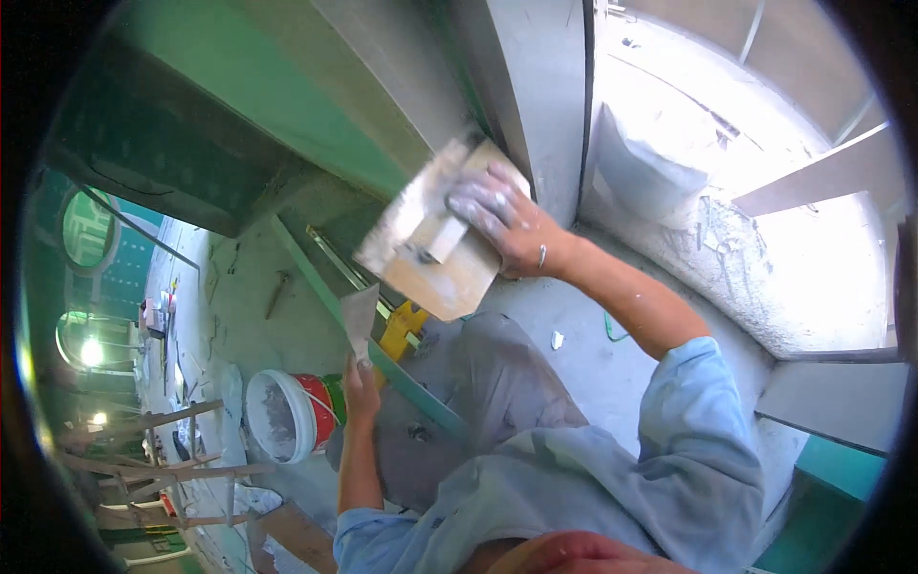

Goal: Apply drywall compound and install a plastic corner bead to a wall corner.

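Observation:
My right hand (509, 222) is wrapped round the handle of a broad plastering trowel (448, 289), its fingers smeared with white compound. The trowel's pale plate is tilted, and its far edge is up by the corner where the green board wall (287, 91) meets a grey upright (545, 96). Whether that edge touches the surface, I cannot tell. Lower and to the left, my left hand (361, 390) grips a putty knife (360, 314) with its wide blade pointing up, close to the trowel's near left corner.
Left of my left forearm stands a white-rimmed bucket (311, 428) with grey compound inside. A hammer (277, 295), a long green strip (426, 390) and a yellow object (402, 330) are on the floor side. A white sack (650, 163) rests by the bright opening at right.

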Available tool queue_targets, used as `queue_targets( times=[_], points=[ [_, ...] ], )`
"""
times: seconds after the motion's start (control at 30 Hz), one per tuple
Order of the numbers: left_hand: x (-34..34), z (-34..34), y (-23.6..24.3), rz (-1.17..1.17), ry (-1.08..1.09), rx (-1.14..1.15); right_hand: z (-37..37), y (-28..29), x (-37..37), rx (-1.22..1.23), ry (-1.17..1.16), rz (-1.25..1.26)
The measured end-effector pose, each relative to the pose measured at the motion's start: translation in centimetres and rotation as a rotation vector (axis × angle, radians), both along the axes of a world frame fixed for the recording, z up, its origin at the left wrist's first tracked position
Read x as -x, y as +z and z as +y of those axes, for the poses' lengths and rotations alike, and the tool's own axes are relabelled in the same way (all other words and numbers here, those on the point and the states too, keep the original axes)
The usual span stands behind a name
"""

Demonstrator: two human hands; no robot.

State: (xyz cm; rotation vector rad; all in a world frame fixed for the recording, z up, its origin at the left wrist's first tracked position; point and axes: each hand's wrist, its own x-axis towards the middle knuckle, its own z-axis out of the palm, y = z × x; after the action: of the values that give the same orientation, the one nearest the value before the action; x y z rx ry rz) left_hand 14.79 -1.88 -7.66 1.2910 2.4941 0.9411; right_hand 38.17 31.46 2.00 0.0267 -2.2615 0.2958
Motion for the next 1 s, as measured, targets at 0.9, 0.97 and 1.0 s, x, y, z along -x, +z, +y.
queue_targets(
  times=[0.9,0.97,1.0],
  points=[
    [-8.8,5.3,2.4,-0.956,-0.033,-0.419,-2.1,-7.1,-12.7,0.708,0.031,0.049],
    [-9.6,6.2,1.9,-0.977,-0.185,-0.393,-2.6,-2.7,-11.8,1.141,0.916,0.339],
    [-10.3,6.7,3.1,-0.970,-0.227,-0.401,-3.1,-1.1,-11.8,1.105,0.898,0.352]
  ],
)
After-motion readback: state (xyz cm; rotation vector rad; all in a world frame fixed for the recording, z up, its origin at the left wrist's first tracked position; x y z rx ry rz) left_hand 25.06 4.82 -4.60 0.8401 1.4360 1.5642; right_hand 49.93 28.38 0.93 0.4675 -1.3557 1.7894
